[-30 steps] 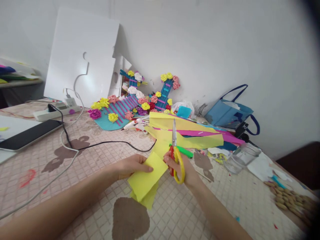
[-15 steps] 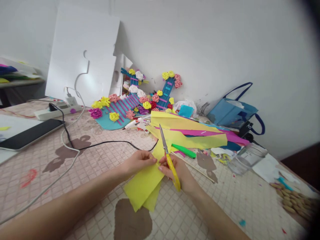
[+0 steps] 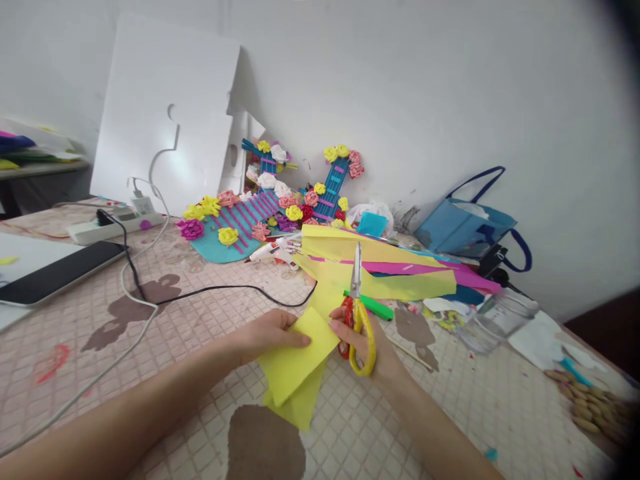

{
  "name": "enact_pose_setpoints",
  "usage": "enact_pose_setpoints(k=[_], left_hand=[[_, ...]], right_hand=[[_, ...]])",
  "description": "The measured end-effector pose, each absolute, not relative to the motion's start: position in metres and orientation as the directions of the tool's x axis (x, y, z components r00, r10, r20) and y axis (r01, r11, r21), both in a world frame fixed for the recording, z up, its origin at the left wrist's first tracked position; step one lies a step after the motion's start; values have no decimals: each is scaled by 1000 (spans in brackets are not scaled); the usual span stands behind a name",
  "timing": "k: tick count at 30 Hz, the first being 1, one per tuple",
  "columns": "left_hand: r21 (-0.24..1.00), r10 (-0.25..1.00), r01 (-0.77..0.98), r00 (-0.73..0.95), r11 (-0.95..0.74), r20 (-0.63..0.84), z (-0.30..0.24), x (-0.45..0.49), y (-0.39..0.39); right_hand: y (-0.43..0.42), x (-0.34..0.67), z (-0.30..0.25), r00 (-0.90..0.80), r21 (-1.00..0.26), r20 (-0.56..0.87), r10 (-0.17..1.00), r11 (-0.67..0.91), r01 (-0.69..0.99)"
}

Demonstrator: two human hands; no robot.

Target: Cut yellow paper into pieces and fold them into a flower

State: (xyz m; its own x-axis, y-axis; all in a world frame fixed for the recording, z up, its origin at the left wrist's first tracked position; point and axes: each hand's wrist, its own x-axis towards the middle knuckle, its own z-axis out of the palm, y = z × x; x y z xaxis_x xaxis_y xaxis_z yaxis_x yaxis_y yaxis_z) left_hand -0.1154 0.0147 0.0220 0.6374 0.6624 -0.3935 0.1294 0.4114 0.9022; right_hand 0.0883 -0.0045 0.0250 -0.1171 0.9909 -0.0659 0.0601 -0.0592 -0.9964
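My left hand [image 3: 267,333] pinches the top edge of a folded yellow paper sheet [image 3: 295,370] that hangs down over the tiled tabletop. My right hand [image 3: 373,350] grips red-and-yellow-handled scissors [image 3: 357,313], blades closed and pointing up and away, and its fingertips also touch the paper's right corner. The two hands sit close together near the table's middle.
Behind the hands lie long yellow and pink paper sheets [image 3: 380,263], a green marker [image 3: 373,307], a glue gun [image 3: 273,250] and a teal craft piece with paper flowers [image 3: 240,217]. A black cable [image 3: 215,290], power strip [image 3: 113,223] and tablet [image 3: 55,270] are left; a glass jar [image 3: 495,320] and blue bag [image 3: 467,227] right.
The scissors swung from tilted left, lying along the paper, back to upright beside it. My left hand shifted its pinch slightly lower on the yellow sheet.
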Motion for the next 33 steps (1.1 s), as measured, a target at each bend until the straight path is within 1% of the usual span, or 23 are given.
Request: enact_pose_setpoints(k=[7, 13, 20, 24, 29, 31, 33], left_hand=[[909, 648, 205, 646, 362, -404, 24, -117, 15], [911, 637, 250, 654, 327, -408, 26, -116, 15], [913, 658, 309, 634, 266, -406, 25, -115, 15], [909, 662, 338, 627, 243, -411, 24, -114, 14], [896, 671, 386, 606, 220, -426, 28, -112, 13], [898, 674, 380, 607, 221, -422, 28, -112, 14], [908, 660, 328, 625, 261, -416, 27, -114, 15]], right_hand=[[-6, 84, 28, -143, -996, -37, 989, -25, 81], [-7, 81, 25, -150, -995, -61, 987, -49, 85], [-7, 80, 20, -194, -995, -101, 976, -104, -5], [-6, 81, 15, -200, -997, -70, 977, -71, 5], [-8, 80, 15, -200, -997, -78, 977, -74, 26], [-9, 81, 17, -207, -996, -89, 974, -87, 17], [-9, 83, 19, -226, -995, -103, 969, -102, 15]])
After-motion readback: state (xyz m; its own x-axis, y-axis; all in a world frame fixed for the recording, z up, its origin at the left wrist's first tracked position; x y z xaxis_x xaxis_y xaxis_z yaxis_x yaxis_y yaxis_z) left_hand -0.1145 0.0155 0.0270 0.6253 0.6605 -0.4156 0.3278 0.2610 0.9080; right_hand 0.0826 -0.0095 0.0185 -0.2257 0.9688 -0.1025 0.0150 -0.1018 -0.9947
